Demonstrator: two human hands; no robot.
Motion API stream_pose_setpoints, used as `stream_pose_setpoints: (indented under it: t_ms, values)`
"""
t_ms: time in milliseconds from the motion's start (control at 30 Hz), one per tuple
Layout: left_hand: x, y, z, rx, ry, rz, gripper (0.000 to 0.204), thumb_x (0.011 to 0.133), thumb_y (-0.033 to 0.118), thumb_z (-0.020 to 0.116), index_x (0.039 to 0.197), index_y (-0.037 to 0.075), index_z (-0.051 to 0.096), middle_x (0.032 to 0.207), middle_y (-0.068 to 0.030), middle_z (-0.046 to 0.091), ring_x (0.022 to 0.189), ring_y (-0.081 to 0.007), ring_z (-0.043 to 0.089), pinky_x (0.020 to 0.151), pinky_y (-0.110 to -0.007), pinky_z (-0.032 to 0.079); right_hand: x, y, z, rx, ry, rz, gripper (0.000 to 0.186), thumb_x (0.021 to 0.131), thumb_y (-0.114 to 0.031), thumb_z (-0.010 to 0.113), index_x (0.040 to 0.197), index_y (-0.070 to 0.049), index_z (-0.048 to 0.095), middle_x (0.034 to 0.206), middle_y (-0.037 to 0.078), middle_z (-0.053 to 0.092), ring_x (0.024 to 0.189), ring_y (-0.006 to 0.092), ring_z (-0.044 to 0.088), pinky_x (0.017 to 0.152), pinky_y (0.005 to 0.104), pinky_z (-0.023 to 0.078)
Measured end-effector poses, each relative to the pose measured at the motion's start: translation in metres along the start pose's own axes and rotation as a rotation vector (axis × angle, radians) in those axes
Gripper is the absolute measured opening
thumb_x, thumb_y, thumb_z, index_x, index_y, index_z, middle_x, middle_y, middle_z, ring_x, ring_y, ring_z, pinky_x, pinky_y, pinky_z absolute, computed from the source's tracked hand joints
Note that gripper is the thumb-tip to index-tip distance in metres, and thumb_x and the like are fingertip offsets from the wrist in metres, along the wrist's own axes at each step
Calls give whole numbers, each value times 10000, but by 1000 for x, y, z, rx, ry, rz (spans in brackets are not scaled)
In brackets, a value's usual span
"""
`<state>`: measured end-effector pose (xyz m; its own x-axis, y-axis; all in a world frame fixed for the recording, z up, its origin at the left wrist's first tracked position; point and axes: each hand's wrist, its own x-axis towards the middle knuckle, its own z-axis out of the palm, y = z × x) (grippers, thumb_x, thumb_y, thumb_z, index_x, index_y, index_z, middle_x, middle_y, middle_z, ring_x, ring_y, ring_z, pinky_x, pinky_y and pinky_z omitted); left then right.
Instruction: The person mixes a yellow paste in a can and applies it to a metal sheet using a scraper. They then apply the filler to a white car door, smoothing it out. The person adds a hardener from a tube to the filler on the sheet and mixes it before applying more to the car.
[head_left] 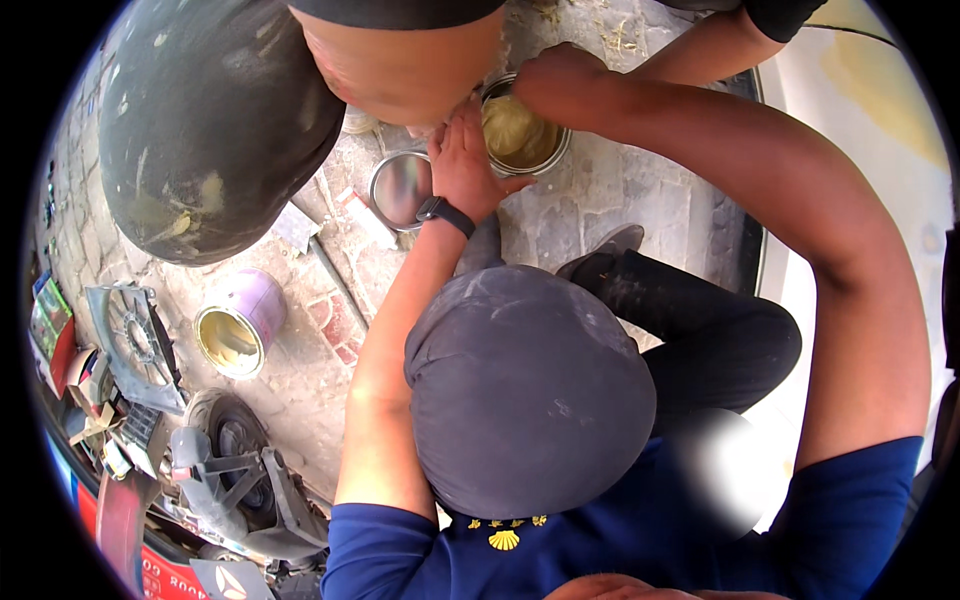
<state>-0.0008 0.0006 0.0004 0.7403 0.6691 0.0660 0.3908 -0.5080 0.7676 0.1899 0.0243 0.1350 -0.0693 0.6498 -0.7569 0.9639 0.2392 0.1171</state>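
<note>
An open round metal can (567, 143) of yellowish-beige paste stands on the paving at the top centre. My left hand (466, 165), with a dark watch on the wrist, holds the can's left side, fingers stretched along it and thumb at the near rim. Over the can's far right rim, my right hand (565, 86) is closed in a fist; whatever it grips is hidden. Left of my left hand lies a round metal lid (402, 190). Close to that are a white-and-red tube or small box (366, 218) and a flat pale plate (296, 227).
Another person crouches opposite, dark-trousered knee (220, 130) at upper left, bare forearm (705, 52) at upper right. A lilac can (262, 300) of pale paste lies tilted at left. Beyond it are a fan shroud (135, 338) and a small wheel (240, 450). A pale car panel (850, 120) stands right.
</note>
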Motion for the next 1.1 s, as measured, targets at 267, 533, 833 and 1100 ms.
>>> stream_pose_setpoints:
  t_ms: [267, 533, 833, 1100]
  values:
    - [-1, 1, 1, 8, -36, -30, 1405, 506, 473, 993, 1601, 19, 240, 1535, -195, 464, 1428, -340, 444, 1183, -528, 288, 12, 9, 22, 286, -94, 86, 229, 849, -187, 674, 936, 1, 771, 953, 194, 764, 912, 374, 749, 772, 473, 610]
    - [-1, 0, 5, 43, -17, -9, 1407, 502, 488, 992, 1599, 25, 243, 1536, -187, 470, 1412, -327, 462, 1170, -531, 305, 3, -2, 9, 239, 13, 119, 230, 866, -165, 653, 1023, -68, 792, 1032, 133, 774, 959, 332, 754, 799, 451, 613]
    - [-1, 1, 5, 47, -45, -19, 1396, 509, 505, 986, 1598, 35, 250, 1553, -177, 459, 1433, -325, 450, 1168, -537, 307, 8, -32, 30, 238, 198, -111, 224, 844, -177, 663, 1003, -71, 780, 997, 126, 772, 924, 334, 756, 777, 452, 617]
    - [-2, -2, 7, 67, -8, 5, 1407, 522, 546, 972, 1605, 29, 236, 1553, -186, 458, 1432, -335, 450, 1168, -551, 296, -22, -26, 41, -22, 248, -294, 138, 795, -121, 688, 878, -83, 792, 850, 119, 769, 815, 315, 765, 669, 431, 618]
